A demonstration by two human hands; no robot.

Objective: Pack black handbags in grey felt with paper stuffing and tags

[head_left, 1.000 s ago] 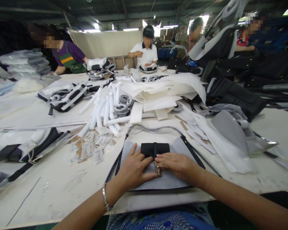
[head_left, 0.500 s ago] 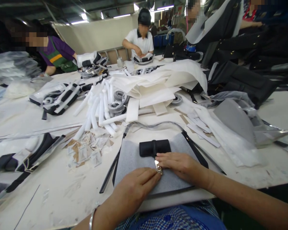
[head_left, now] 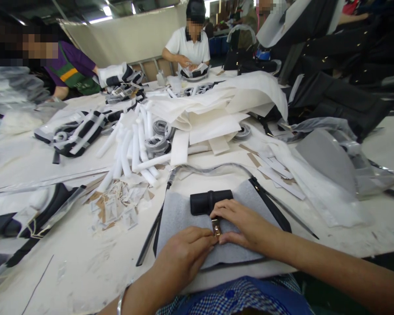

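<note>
Your right hand [head_left: 244, 221] has spread, thumb parted from fingers around the metal clasp [head_left: 216, 225] of the grey bag [head_left: 174, 214] on the table [head_left: 82, 267], so it now frames that clasp with your left hand [head_left: 185, 248], whose bunched fingertips may pinch it, though I cannot tell.

A black-trimmed grey bag [head_left: 197, 220] lies on the table [head_left: 85, 267].

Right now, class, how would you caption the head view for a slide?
Left hand and right hand at the metal clasp of a bag.
</note>
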